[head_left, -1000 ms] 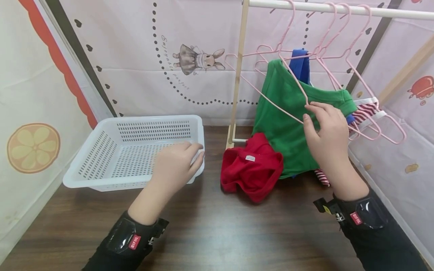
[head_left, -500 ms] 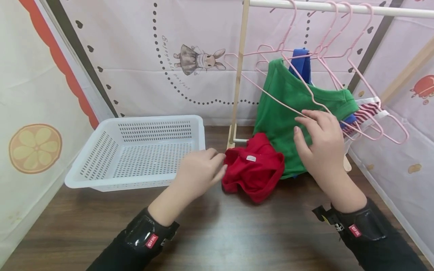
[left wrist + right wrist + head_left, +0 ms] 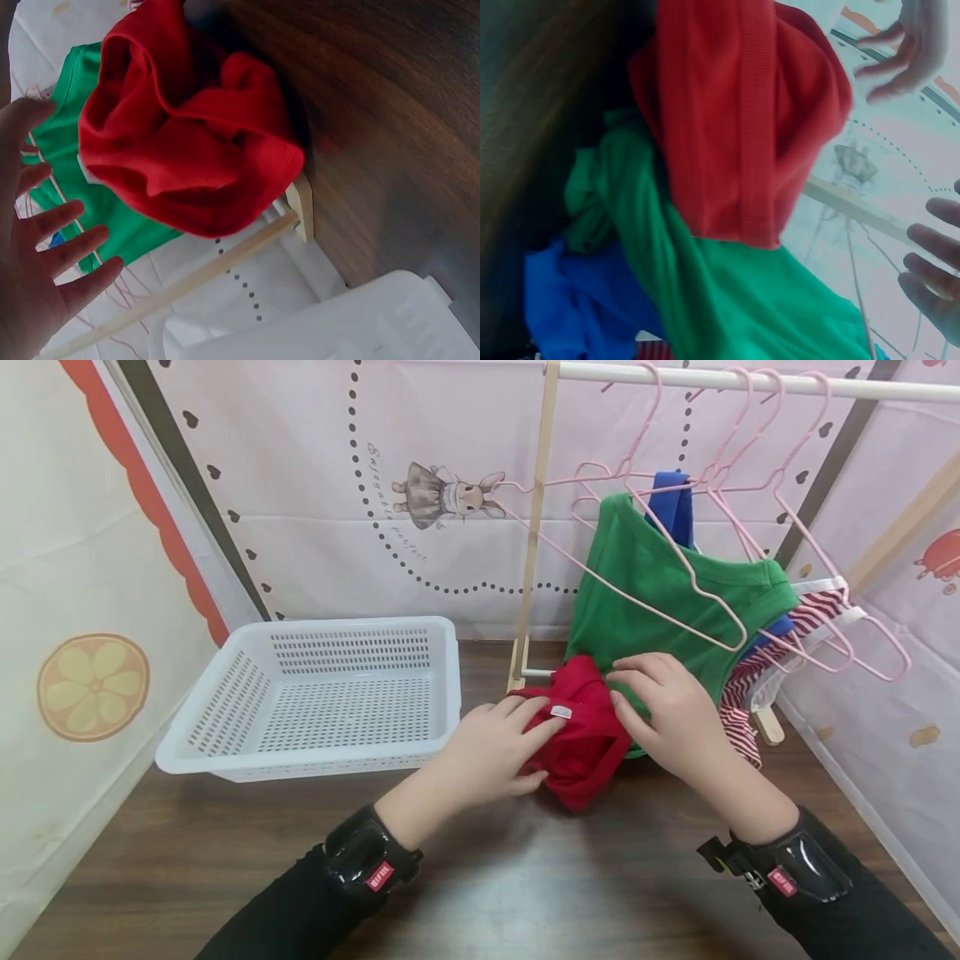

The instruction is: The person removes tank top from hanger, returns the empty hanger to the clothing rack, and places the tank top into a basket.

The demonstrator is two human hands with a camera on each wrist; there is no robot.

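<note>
A crumpled red garment (image 3: 588, 752) with a small white label lies on the table at the foot of the clothes rack. My left hand (image 3: 498, 747) is over its left side in the head view, fingers spread. In the left wrist view those fingers (image 3: 71, 251) show apart from the red cloth, gripping nothing. My right hand (image 3: 667, 714) hovers at the garment's right side with loosely bent, parted fingers. Behind it hangs a green sleeveless top (image 3: 637, 560) on a pink hanger (image 3: 697, 589). The right wrist view shows the red garment (image 3: 727, 127) in front of the green cloth (image 3: 720, 300).
A white perforated basket (image 3: 457, 693) stands to the left. Several pink hangers hang from the white rail (image 3: 712, 378), with blue cloth (image 3: 672, 510) and a red-and-white striped garment (image 3: 742, 727) behind the green top. A wooden post (image 3: 536, 535) rises between basket and clothes.
My left hand has moved right from the basket's edge to the red garment. The right hand has let go of the pink hanger and come down and left towards the red cloth.
</note>
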